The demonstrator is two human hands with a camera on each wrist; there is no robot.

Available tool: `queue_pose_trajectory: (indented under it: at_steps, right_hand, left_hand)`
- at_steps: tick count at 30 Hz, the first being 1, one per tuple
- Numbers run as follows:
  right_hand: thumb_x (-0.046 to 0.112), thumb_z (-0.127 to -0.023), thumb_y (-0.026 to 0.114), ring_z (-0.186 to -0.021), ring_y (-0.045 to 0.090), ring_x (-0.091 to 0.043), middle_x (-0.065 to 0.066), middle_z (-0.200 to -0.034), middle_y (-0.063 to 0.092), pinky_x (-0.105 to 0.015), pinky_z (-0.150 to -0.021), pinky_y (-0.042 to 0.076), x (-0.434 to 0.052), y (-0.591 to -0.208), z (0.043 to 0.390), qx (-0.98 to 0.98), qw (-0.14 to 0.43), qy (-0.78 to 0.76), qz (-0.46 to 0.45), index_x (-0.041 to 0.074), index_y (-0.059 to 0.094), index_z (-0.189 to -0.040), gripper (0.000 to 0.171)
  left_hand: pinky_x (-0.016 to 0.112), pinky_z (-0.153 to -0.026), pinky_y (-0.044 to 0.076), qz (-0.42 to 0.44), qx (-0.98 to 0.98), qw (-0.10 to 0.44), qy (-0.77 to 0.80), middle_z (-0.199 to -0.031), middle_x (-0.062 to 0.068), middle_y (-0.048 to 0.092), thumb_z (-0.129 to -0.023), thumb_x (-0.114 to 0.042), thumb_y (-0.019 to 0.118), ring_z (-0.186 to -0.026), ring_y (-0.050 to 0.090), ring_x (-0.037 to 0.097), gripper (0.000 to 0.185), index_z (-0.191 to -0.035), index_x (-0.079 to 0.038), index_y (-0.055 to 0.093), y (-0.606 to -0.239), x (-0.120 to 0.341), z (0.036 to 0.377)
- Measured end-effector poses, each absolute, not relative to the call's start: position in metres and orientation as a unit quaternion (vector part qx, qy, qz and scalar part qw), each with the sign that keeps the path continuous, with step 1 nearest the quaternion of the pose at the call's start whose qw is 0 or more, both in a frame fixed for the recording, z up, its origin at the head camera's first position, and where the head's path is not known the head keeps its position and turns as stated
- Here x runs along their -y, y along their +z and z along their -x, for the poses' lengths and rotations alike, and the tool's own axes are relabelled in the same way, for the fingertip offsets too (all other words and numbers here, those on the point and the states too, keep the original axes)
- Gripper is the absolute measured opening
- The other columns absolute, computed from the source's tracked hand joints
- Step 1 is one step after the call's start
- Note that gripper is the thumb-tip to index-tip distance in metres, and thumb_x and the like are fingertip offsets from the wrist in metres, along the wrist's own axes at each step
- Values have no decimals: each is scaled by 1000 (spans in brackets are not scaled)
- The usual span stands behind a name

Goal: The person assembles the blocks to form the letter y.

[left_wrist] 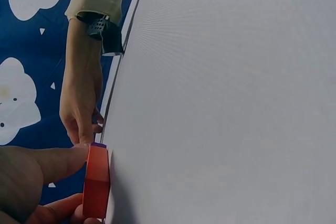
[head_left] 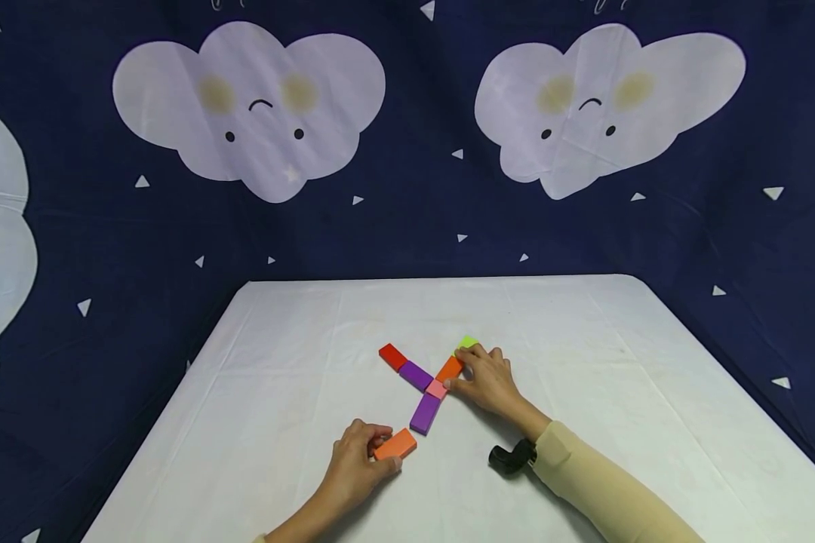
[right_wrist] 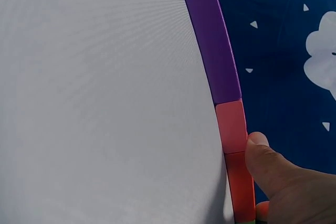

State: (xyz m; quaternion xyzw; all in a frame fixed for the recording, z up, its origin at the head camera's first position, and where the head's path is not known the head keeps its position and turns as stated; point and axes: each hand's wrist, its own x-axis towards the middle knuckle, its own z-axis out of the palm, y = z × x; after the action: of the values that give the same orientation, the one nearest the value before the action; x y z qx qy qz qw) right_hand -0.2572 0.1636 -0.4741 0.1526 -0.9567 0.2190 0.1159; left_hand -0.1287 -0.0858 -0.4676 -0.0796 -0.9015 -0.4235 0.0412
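Coloured flat blocks lie in an X on the white table (head_left: 584, 354): a red block (head_left: 392, 356), a purple block (head_left: 416, 375), a pink block (head_left: 436, 389) at the crossing, a far orange block (head_left: 448, 369), a green block (head_left: 467, 342) and a second purple block (head_left: 425, 413). My left hand (head_left: 384, 451) pinches the near orange block (head_left: 396, 445) (left_wrist: 97, 182) between thumb and fingers at the X's near end. My right hand (head_left: 458, 372) curls over the far orange block (right_wrist: 240, 187), with its thumb (right_wrist: 265, 158) against the block's side beside the pink block (right_wrist: 231, 127).
A dark blue cloth with white clouds (head_left: 251, 105) hangs behind and around the table. A black wrist camera mount (head_left: 509, 457) sits on my right forearm. The table's left edge (head_left: 176, 392) and right edge (head_left: 720, 369) drop to the cloth.
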Motion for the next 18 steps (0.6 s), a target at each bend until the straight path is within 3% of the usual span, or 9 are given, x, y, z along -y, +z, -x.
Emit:
queue_pose_trajectory:
  at_steps: [8,18]
  right_hand:
    - [48,-75,74,-88,42,-26,-5,-119,59,-35,-72,29,-163,-473,256,956,115,222,-152,13,62,-124,62]
    - [48,-75,74,-89,43,-27,-6,-119,59,-36,-72,30,-163,-472,256,955,118,223,-154,12,63,-124,61]
  left_hand:
    - [27,-79,30,110,898,19,-425,-94,-1,58,-72,-27,78,-89,49,11,46,-113,-8,66,-463,96,132]
    - [24,-80,29,179,876,-68,-442,-108,-2,61,-78,-34,74,-96,44,15,50,-123,-13,62,-461,112,144]
